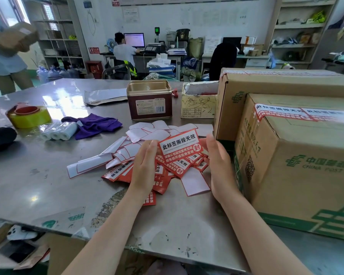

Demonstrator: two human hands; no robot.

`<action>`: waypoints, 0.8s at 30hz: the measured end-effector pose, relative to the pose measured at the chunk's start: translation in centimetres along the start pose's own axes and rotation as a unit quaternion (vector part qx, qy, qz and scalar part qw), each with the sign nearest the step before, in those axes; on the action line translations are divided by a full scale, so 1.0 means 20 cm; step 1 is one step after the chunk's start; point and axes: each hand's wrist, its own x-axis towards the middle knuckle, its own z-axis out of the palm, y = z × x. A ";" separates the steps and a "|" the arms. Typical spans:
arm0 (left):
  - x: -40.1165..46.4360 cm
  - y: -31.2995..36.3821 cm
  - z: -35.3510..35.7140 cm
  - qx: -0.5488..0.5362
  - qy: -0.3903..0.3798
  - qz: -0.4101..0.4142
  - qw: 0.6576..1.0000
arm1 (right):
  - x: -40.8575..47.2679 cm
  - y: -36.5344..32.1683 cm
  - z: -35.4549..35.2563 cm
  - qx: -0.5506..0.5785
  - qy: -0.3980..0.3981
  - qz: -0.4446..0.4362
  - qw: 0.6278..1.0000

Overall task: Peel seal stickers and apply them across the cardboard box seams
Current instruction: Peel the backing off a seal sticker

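Steel table; red-and-white seal sticker pinched between left hand and right hand.

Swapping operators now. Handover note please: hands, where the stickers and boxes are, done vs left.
Left hand and right hand: both hold one seal sticker by its edges above the sticker pile.
Peeled backings lie left of the pile on the steel table.
Front box: seal stickers already across its top seam. Rear box is taped.
Left: peel and apply this sticker.
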 end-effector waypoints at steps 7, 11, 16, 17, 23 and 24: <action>0.00 -0.01 0.00 0.052 -0.026 0.021 0.998 | 0.00 0.03 0.00 -0.039 0.009 -0.030 0.999; 0.01 -0.03 0.01 0.126 -0.010 0.034 0.991 | 0.00 0.05 -0.01 -0.084 0.051 -0.055 0.994; 0.04 -0.08 -0.01 0.231 0.030 0.077 0.969 | -0.01 0.06 -0.02 -0.189 0.062 -0.118 0.973; 0.04 -0.09 -0.02 0.256 0.038 0.087 0.962 | -0.01 0.06 -0.01 -0.210 0.067 -0.128 0.967; 0.00 -0.05 -0.01 0.309 0.051 0.095 0.945 | -0.07 0.03 0.00 -0.296 0.084 -0.146 0.940; -0.01 -0.05 -0.01 0.309 0.051 0.096 0.945 | -0.08 0.01 0.01 -0.316 0.086 -0.156 0.932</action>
